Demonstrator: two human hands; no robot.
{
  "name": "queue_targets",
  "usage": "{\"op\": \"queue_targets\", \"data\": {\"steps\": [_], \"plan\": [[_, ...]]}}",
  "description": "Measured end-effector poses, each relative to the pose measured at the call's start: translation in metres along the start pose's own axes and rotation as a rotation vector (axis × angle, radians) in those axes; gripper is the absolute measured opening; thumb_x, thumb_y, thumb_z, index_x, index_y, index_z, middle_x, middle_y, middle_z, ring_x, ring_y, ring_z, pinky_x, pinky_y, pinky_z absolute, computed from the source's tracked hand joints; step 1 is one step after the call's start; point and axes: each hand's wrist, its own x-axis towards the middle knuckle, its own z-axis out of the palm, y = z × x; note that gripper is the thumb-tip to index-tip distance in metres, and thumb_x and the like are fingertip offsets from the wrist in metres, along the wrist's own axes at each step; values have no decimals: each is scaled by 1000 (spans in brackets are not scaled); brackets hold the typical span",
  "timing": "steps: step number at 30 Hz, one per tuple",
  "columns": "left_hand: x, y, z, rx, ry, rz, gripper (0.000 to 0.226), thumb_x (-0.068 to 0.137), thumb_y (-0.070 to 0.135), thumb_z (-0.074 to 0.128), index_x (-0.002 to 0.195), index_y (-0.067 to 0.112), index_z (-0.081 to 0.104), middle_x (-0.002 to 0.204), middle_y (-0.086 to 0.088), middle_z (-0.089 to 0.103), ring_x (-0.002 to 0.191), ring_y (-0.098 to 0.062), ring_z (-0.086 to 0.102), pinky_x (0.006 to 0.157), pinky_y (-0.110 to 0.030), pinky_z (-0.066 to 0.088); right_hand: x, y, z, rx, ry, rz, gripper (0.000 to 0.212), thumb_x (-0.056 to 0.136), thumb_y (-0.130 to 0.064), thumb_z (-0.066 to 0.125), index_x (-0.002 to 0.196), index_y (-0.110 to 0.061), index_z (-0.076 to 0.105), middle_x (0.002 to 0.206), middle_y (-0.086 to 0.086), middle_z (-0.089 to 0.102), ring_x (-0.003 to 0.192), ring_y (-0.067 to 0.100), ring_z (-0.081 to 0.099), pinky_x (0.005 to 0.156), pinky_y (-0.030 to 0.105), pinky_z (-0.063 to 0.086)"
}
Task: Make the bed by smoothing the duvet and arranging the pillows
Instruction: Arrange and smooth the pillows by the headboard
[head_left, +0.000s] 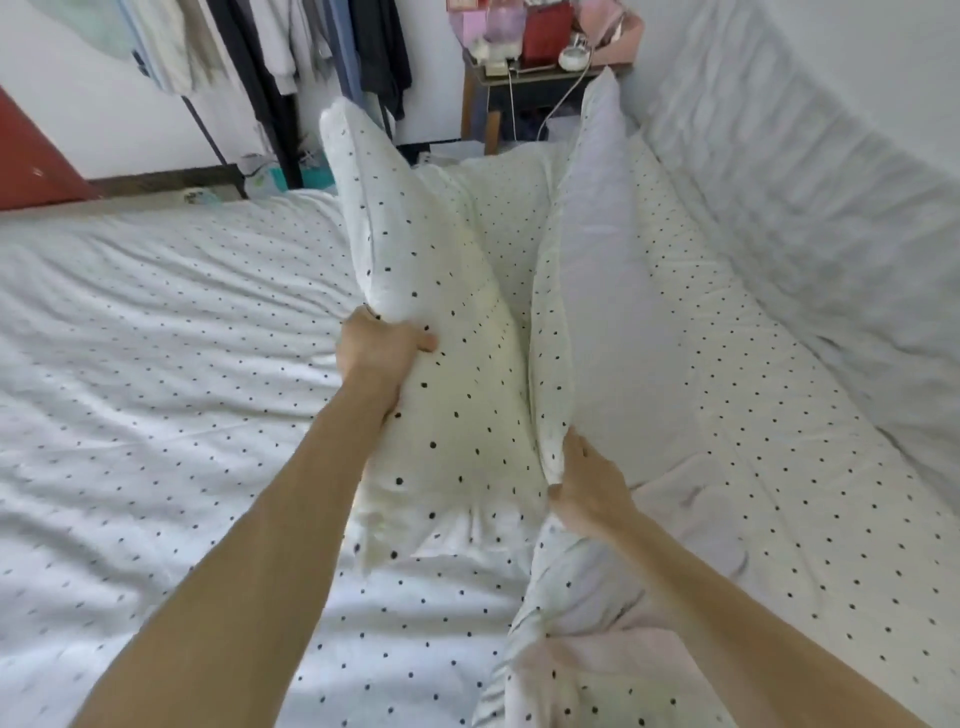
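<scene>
Two white pillows with black dots stand on edge in the middle of the bed. My left hand (382, 345) grips the left pillow (441, 322) at its left edge, lifting it. My right hand (587, 488) pinches the near edge of the right pillow (608, 291), whose plain white side faces me. The two pillows lean apart in a V. The dotted duvet (156, 364) covers the bed, lightly wrinkled on the left. A dotted fold of bedding (769, 457) runs along the right side, next to the wall.
A white padded covering (810, 171) lines the wall on the right. A dark bedside table (519, 88) with pink and red items stands beyond the bed's head. Clothes (270, 47) hang on a rack at the back left. A red panel (31, 156) is at far left.
</scene>
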Motion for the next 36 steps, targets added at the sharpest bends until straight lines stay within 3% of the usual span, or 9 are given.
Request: {"op": "queue_targets", "data": {"steps": [3, 5, 9, 13, 19, 23, 27, 31, 36], "plan": [[-29, 52, -52, 213, 40, 136, 37, 59, 10, 82, 83, 23, 56, 88, 1, 66, 92, -27, 64, 79, -41, 59, -23, -35, 12, 45, -439, -97, 65, 98, -31, 53, 158, -23, 29, 163, 2, 30, 142, 27, 41, 103, 33, 43], [-52, 71, -75, 325, 46, 189, 38, 59, 9, 80, 90, 21, 62, 88, -2, 67, 91, -28, 64, 78, -40, 59, -37, -52, 10, 135, -520, -71, 63, 97, -42, 52, 155, -24, 35, 163, 0, 31, 144, 23, 38, 108, 33, 40], [-105, 95, -85, 436, 70, 279, 38, 62, 10, 77, 95, 15, 60, 85, -3, 66, 88, -30, 63, 74, -41, 57, -57, -66, -42, 461, -302, -36, 63, 102, -55, 40, 146, -10, 47, 149, 13, 51, 134, 29, 50, 111, 43, 40], [-161, 140, -60, 102, -39, 322, 41, 59, 1, 82, 93, 19, 67, 85, 1, 73, 83, -22, 70, 73, -36, 60, -70, -28, -109, 852, -284, 162, 78, 96, -71, 37, 154, -20, 34, 150, 13, 46, 136, 33, 45, 117, 56, 31], [-214, 169, 54, -375, -333, 215, 43, 57, -14, 81, 95, 4, 71, 85, -10, 78, 76, -27, 76, 63, -33, 61, -91, 114, -203, 1009, -29, 256, 90, 77, -91, 37, 128, -22, 61, 131, -2, 62, 121, 20, 56, 117, 48, 32], [-220, 163, 164, -414, -479, 117, 40, 60, -10, 80, 97, 3, 73, 94, -17, 77, 85, -35, 75, 76, -42, 61, -67, 273, -254, 1087, 67, 479, 120, 54, -99, 58, 145, -21, 50, 142, 6, 58, 131, 31, 54, 114, 58, 35], [-191, 132, 288, -382, -470, -30, 43, 64, 0, 78, 107, 6, 73, 98, -16, 77, 87, -35, 75, 72, -40, 60, -29, 373, -305, 1123, 170, 482, 74, 65, -64, 83, 121, -17, 70, 109, 10, 76, 99, 33, 73, 92, 47, 55], [-161, 66, 401, -290, -315, -320, 18, 65, 5, 70, 82, 9, 74, 83, -12, 73, 67, -27, 69, 58, -29, 52, 14, 423, -338, 825, 568, 288, 47, 77, -46, 82, 113, -21, 66, 103, -3, 72, 98, 26, 68, 82, 37, 50], [-130, -46, 517, -298, -246, -548, 11, 39, 25, 59, 46, 21, 51, 66, -4, 56, 65, -23, 50, 66, -32, 39, 65, 447, -334, 540, 614, 101, 25, 88, -42, 71, 95, -25, 54, 75, -10, 60, 76, 20, 55, 72, 37, 41]]}}
